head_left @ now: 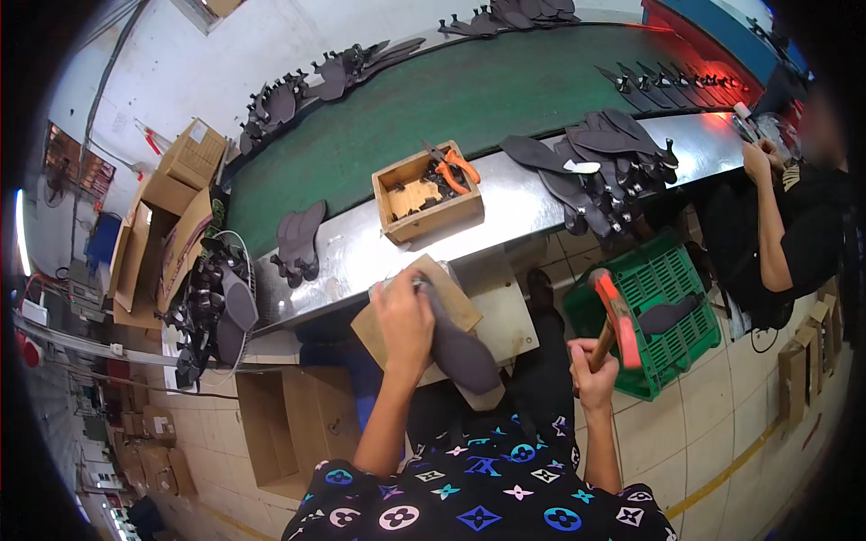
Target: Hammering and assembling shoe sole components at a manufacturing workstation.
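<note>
My left hand (pixel 403 325) is closed around the far end of a dark grey shoe insole (pixel 465 356), whose broad end points toward me. Under the insole lie pieces of brown cardboard (pixel 458 307) on a pale board (pixel 512 316) in front of my lap. My fingers hide the gripped end of the insole. To the right, my right hand (pixel 594 379) grips a hammer (pixel 619 316) by its wooden handle. Its red-orange head is raised, apart from the insole.
On the metal table edge stands a wooden box (pixel 435 219) with small dark pieces and orange-handled pliers (pixel 451 169). Insoles (pixel 591 162) lie piled beyond it, beside a green belt (pixel 388 126). A green crate (pixel 663 270) stands right; a co-worker (pixel 785 207) works farther right. A cardboard box (pixel 293 424) sits left.
</note>
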`<action>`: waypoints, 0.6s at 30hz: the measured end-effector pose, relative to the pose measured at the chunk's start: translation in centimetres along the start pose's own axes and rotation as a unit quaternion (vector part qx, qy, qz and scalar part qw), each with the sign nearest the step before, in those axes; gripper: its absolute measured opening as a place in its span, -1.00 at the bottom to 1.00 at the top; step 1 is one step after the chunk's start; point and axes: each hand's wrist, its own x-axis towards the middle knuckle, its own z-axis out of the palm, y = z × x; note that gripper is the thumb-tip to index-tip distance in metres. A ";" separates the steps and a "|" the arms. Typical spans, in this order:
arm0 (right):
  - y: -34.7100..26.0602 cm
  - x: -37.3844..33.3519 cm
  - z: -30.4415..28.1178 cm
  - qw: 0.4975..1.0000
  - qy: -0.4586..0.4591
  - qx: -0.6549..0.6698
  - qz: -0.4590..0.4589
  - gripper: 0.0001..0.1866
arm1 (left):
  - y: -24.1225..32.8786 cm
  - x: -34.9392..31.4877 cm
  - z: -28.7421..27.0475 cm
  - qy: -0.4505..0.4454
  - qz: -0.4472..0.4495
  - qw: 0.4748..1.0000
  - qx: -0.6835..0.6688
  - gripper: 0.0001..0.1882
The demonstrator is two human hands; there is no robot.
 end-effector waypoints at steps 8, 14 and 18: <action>-5.7 0.3 -0.7 0.984 -0.071 0.128 -0.106 -0.80 | 1.1 12.5 -1.9 0.182 0.169 0.969 -0.014 -0.82; -6.6 0.6 0.8 0.981 -0.056 0.166 -0.079 -0.81 | -2.8 24.9 1.9 -0.206 0.138 0.968 0.030 -0.78; -6.7 0.5 1.6 0.987 -0.063 0.128 -0.068 -0.80 | -3.5 23.0 2.0 -0.169 0.087 0.974 -0.126 -0.83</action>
